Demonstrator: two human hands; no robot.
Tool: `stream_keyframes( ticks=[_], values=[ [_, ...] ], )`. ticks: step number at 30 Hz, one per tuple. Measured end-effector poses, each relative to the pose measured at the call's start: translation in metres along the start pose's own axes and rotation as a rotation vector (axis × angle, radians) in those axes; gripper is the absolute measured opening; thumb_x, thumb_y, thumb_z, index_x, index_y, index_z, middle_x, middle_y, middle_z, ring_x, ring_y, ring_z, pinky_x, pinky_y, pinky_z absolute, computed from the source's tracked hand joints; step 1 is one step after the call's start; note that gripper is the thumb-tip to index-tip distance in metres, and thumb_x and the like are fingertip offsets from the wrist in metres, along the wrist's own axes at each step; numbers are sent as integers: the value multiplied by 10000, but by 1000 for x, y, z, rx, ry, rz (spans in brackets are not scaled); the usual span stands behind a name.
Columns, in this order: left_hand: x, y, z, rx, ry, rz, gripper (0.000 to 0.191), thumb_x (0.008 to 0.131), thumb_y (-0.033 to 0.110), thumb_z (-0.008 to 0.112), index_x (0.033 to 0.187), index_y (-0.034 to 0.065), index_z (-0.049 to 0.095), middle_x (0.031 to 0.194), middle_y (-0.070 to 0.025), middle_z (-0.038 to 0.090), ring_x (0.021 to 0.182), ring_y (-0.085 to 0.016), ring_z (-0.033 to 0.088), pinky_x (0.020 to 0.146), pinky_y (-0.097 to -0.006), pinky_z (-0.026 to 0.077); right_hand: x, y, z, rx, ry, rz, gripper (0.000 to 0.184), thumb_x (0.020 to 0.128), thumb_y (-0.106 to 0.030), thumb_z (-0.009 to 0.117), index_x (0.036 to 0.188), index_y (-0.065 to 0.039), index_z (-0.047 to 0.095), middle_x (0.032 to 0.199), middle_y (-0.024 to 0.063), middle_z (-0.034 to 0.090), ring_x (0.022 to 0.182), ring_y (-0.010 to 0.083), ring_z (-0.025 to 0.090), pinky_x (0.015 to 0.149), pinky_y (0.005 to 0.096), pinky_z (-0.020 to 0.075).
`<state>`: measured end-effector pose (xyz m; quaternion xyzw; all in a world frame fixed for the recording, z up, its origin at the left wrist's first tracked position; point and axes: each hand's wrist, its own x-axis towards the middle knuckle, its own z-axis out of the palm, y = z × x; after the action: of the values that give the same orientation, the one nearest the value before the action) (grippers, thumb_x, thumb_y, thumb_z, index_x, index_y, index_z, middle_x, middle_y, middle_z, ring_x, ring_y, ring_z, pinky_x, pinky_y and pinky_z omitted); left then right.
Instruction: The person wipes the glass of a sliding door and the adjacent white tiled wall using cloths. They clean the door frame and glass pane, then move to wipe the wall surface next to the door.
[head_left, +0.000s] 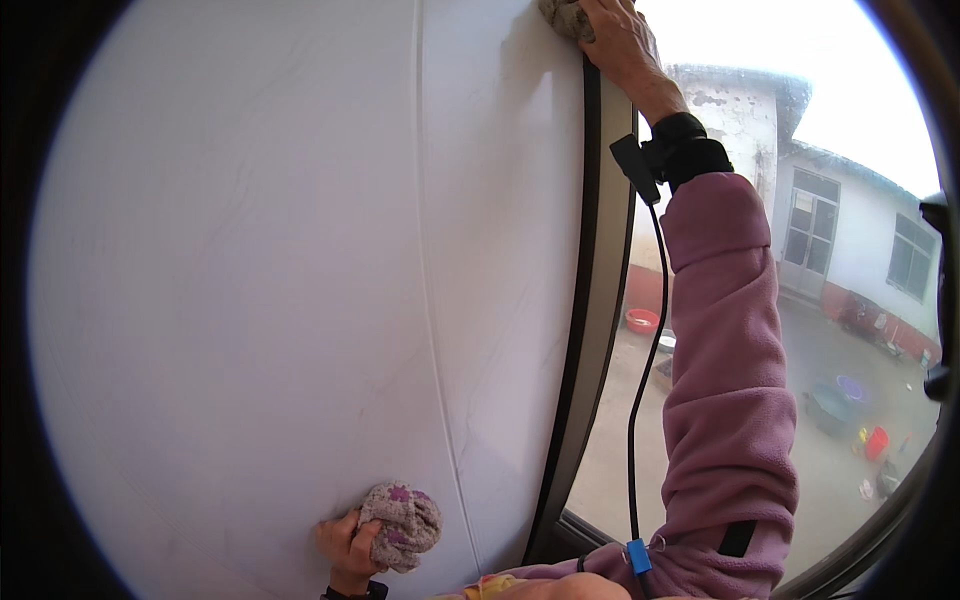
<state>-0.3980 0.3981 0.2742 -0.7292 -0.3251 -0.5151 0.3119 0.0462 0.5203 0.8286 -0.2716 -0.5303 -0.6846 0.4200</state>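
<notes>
My left hand (349, 541) grips a bunched cloth (405, 525), greyish with purple patches, low against the white wall panel (247, 300). At the top of the view my right hand (622, 45) is raised with its fingers on a grey-brown cloth (568, 19). That cloth lies on the panel beside the dark window frame (586, 262), and the picture's top edge cuts part of it off. A thin vertical seam (424, 262) runs down the panel between my two hands.
A black cable (634, 450) hangs from a device (636, 169) at my right wrist to a blue clip (638, 555). Through the window glass appear a yard, a white building (862, 225), a red basin (642, 321) and a red bucket (876, 444).
</notes>
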Motion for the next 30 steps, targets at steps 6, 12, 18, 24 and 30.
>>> stream_keyframes(
  ticks=[6,12,18,24,30],
  values=[
    [2,-2,-2,-88,-15,-5,483,848,595,643,1141,215,581,1075,-92,608,812,-267,568,692,-425,406,-120,-80,-83,25,-344,-53,489,648,-55,845,1088,-63,632,1235,102,554,1130,320,562,966,430,500],
    [19,-10,-10,-157,-52,46,440,881,562,618,1147,212,602,1063,-83,615,790,-253,577,690,-402,405,-270,-195,-177,186,-746,2,249,766,-35,634,1015,-45,657,1215,137,566,1159,331,542,1028,450,439],
    [33,-20,-17,-244,-106,87,348,909,478,615,1139,218,612,1048,-75,615,765,-244,585,683,-389,424,-357,-269,-231,412,-1017,-91,173,784,-120,616,954,-92,601,1220,92,562,1136,276,542,1097,423,403],
    [29,-20,-15,-284,-104,75,321,902,433,638,1134,212,612,1045,-73,614,766,-251,586,687,-395,436,-269,-184,-182,247,-850,-172,315,780,-111,648,1094,-90,630,1260,129,542,1110,324,549,948,427,480],
    [18,-12,-12,-244,-88,35,365,898,446,643,1168,202,605,1080,-85,609,808,-268,587,711,-424,444,-82,-65,-78,-102,-289,-192,392,716,-48,733,1086,-102,618,1199,107,573,1095,333,556,931,443,474]
  ],
)
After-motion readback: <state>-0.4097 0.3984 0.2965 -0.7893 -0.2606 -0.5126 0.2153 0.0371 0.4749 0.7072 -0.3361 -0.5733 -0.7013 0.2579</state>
